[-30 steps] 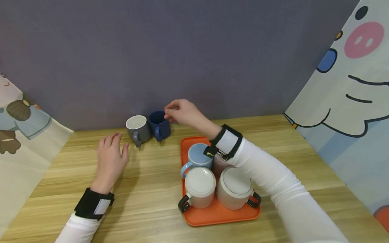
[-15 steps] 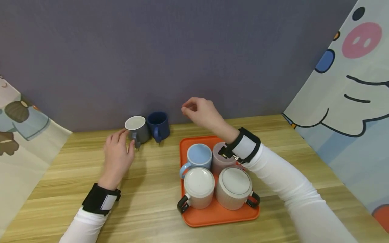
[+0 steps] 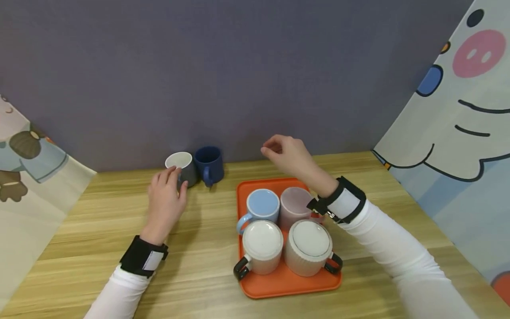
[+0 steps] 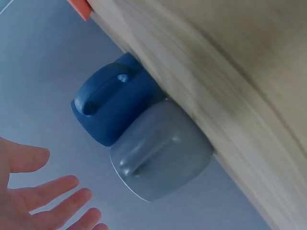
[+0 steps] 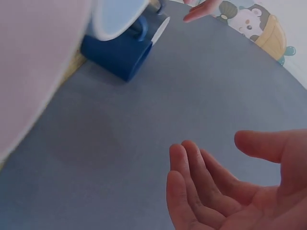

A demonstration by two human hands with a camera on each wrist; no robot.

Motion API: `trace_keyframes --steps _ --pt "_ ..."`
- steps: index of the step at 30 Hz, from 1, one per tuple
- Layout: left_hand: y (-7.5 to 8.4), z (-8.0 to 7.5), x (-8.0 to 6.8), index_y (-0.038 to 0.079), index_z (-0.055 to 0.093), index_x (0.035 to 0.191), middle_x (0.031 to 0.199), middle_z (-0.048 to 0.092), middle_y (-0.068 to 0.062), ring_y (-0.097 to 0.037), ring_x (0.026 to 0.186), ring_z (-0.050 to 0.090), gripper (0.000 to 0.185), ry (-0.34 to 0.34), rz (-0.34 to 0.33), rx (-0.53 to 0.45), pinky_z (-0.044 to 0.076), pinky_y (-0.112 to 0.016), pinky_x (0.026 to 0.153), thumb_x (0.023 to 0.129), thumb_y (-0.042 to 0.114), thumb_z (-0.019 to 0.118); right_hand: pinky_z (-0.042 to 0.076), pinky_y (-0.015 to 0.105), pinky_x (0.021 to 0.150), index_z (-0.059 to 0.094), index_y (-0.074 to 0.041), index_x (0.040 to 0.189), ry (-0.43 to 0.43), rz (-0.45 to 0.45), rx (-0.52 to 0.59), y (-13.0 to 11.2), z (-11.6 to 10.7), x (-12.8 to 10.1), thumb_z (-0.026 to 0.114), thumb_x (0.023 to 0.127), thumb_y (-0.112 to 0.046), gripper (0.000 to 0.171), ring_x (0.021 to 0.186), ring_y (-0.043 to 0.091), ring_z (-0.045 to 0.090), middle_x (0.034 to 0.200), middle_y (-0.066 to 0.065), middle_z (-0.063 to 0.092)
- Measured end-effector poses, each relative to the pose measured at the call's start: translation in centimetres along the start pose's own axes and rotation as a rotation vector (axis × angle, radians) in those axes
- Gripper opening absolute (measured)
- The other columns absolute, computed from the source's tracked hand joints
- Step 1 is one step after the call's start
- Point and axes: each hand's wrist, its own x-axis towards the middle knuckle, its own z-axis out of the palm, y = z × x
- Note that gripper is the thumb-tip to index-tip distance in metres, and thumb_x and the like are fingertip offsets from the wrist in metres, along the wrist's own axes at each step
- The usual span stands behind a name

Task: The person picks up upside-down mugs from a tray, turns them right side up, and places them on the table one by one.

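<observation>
Against the back panel, an upright grey mug (image 3: 187, 167) with a white inside stands beside a dark blue mug (image 3: 209, 165). My left hand (image 3: 166, 199) is just in front of the grey mug, partly covering its handle. In the left wrist view, a gap shows between the left fingers (image 4: 67, 206) and the grey mug (image 4: 163, 153). My right hand (image 3: 295, 157) hovers behind the orange tray (image 3: 291, 290), its fingers loosely bent with nothing between them. On the tray, several mugs stand bottom up: a light blue mug (image 3: 263, 204), a pink mug (image 3: 295, 204) and whitish ones with black handles.
A grey panel (image 3: 239, 79) rises along the table's back edge. Printed cartoon panels stand at the left (image 3: 32, 199) and the right (image 3: 458, 133). The wooden table (image 3: 211, 266) spreads around the tray.
My left hand has moved right and forward to the grey mug. The right hand has drawn away from the dark blue mug, rightward to above the area behind the tray.
</observation>
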Motion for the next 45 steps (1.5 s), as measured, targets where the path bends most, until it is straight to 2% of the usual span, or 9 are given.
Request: trace_keyframes --steps 13,21,27,37,45 --pt "0.9 1.2 0.4 -0.006 0.058 0.119 0.126 0.054 -0.023 -0.043 0.116 0.044 0.036 0.009 0.028 0.002 0.035 -0.058 0.088 0.089 0.012 0.063 0.051 0.041 0.085 0.062 -0.007 0.116 0.012 0.064 -0.002 3.7 -0.2 -1.6 0.056 0.095 -0.030 0.031 0.101 0.027 0.062 0.111 0.012 0.066" --pt "1.4 1.9 0.7 -0.005 0.059 0.119 0.124 0.055 -0.022 -0.043 0.114 0.045 0.036 0.023 0.050 -0.011 0.036 -0.058 0.085 0.087 0.012 0.065 0.051 0.044 0.087 0.062 -0.002 0.115 0.040 0.069 0.001 6.2 -0.4 -2.5 0.056 0.096 -0.028 0.033 0.101 0.032 0.063 0.111 0.018 0.066" --pt "1.9 2.3 0.7 -0.004 0.059 0.119 0.124 0.055 -0.021 -0.042 0.114 0.045 0.036 0.011 0.055 -0.010 0.036 -0.056 0.084 0.087 0.013 0.064 0.049 0.047 0.089 0.062 0.002 0.117 0.067 0.097 -0.001 7.6 -0.5 -3.5 0.049 0.099 -0.032 0.041 0.102 0.035 0.062 0.108 0.021 0.067" --pt "2.4 2.8 0.6 -0.005 0.059 0.120 0.127 0.054 -0.022 -0.041 0.117 0.043 0.037 -0.020 0.051 -0.009 0.036 -0.057 0.088 0.088 0.014 0.064 0.049 0.047 0.086 0.065 0.000 0.108 0.060 0.132 -0.022 9.8 -0.3 -5.3 0.044 0.100 -0.038 0.044 0.097 0.033 0.063 0.101 0.019 0.068" --pt "2.9 3.1 0.6 -0.004 0.059 0.121 0.127 0.055 -0.021 -0.041 0.117 0.044 0.038 -0.024 0.073 0.002 0.037 -0.057 0.089 0.088 0.014 0.064 0.049 0.045 0.081 0.064 0.000 0.108 0.055 0.153 -0.015 11.0 0.2 -6.2 0.040 0.100 -0.042 0.049 0.091 0.031 0.064 0.098 0.018 0.069"
